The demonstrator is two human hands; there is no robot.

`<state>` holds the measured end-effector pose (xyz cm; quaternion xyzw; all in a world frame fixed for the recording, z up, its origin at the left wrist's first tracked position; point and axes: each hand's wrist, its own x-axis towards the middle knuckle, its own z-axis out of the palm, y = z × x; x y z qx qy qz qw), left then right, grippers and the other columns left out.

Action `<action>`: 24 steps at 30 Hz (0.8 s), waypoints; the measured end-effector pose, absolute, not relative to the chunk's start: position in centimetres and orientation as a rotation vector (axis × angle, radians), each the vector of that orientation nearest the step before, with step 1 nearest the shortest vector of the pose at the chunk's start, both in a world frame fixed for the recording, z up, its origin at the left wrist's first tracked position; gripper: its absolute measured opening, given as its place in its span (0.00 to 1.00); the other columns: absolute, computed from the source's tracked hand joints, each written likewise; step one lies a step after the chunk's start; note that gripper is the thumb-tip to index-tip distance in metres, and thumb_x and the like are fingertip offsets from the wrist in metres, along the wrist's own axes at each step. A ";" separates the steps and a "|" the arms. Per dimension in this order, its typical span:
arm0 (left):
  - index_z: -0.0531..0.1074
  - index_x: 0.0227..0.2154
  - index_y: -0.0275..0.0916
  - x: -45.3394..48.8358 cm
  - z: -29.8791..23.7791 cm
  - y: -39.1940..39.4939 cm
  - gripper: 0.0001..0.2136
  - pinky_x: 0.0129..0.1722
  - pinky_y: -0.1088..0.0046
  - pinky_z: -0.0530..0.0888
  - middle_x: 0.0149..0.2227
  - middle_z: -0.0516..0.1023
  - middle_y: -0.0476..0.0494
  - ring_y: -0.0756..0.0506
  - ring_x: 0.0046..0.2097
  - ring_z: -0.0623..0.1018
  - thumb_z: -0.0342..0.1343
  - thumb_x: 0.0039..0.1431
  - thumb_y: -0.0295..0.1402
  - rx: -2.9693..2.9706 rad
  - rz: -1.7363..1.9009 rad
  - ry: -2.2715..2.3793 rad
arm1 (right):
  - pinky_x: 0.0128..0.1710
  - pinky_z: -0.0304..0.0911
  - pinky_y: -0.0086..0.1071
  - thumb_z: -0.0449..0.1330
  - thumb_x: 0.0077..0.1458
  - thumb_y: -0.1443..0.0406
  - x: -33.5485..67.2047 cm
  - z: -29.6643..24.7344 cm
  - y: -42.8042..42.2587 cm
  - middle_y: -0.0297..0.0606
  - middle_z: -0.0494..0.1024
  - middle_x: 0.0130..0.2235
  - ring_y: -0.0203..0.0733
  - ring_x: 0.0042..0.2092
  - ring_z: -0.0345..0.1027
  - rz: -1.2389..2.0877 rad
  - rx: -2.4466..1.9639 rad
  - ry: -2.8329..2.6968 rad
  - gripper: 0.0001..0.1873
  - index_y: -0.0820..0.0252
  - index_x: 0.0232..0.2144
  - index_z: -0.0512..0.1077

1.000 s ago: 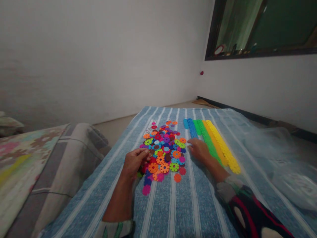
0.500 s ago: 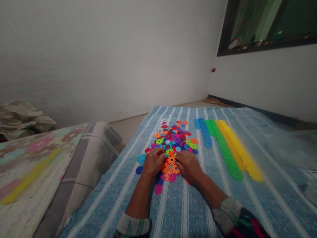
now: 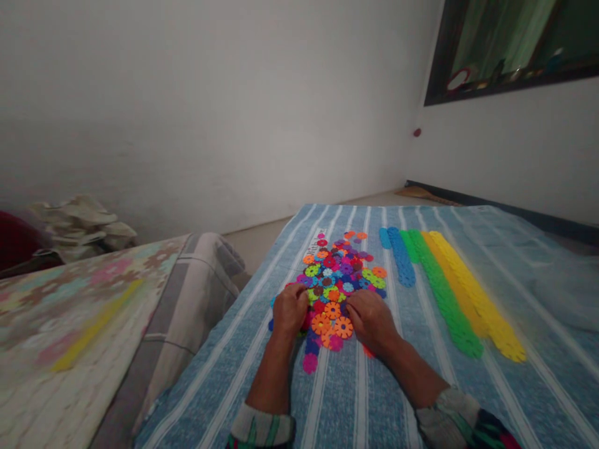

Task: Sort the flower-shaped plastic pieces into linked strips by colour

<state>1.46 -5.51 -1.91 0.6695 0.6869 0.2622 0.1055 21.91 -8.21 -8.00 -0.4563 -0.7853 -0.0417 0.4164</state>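
A pile of flower-shaped notched plastic discs (image 3: 327,272) in many colours lies on the striped blue cloth. My left hand (image 3: 290,310) rests at the pile's left side, fingers curled in and pressed together. On the right side, my right hand (image 3: 371,317) is closed too, thumb and fingers pinched near a dark blue disc. Whatever either hand grips is hidden or too small to make out. Between them lie several orange discs (image 3: 343,327), and a magenta disc (image 3: 309,363) sits at the pile's near edge.
Right of the pile lie rows of overlapping discs: a blue row (image 3: 401,259), a green row (image 3: 444,299), an orange-yellow row (image 3: 452,284) and a yellow row (image 3: 482,305). Clear plastic (image 3: 568,293) is at far right. Leftward, a covered surface (image 3: 154,355) holds a yellow strip (image 3: 98,327).
My hands have moved slightly apart, uncovering more of the orange discs between them. The whole scene sits further right in view as the camera has turned a little left.
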 end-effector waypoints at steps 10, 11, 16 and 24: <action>0.78 0.42 0.37 1.4 -3.3 -4.9 0.14 0.55 0.66 0.69 0.47 0.81 0.40 0.41 0.52 0.76 0.52 0.56 0.27 2.140 0.867 2.016 | 0.40 0.56 0.35 0.53 0.61 0.70 22.5 -8.6 -7.7 0.38 0.77 0.31 0.43 0.36 0.67 -0.156 -1.248 -1.859 0.10 0.59 0.31 0.74; 0.78 0.43 0.38 1.6 -3.6 -4.9 0.14 0.57 0.65 0.68 0.48 0.80 0.40 0.41 0.53 0.75 0.52 0.56 0.27 2.198 0.874 1.972 | 0.40 0.56 0.35 0.53 0.61 0.70 22.6 -8.6 -7.7 0.38 0.77 0.31 0.43 0.36 0.67 -0.153 -1.253 -1.855 0.10 0.59 0.32 0.75; 0.75 0.47 0.41 2.3 -4.0 -4.7 0.14 0.61 0.56 0.63 0.58 0.74 0.40 0.39 0.62 0.68 0.53 0.59 0.32 2.357 0.674 1.845 | 0.39 0.56 0.34 0.54 0.61 0.69 22.7 -8.5 -7.6 0.38 0.76 0.30 0.43 0.36 0.67 -0.133 -1.271 -1.868 0.11 0.59 0.30 0.75; 0.74 0.48 0.42 2.0 -2.5 -5.7 0.13 0.60 0.54 0.63 0.56 0.76 0.39 0.39 0.59 0.72 0.52 0.62 0.33 2.241 0.518 2.033 | 0.41 0.58 0.34 0.55 0.60 0.69 22.7 -8.7 -7.5 0.38 0.78 0.33 0.43 0.38 0.68 -0.043 -1.286 -1.847 0.10 0.58 0.32 0.76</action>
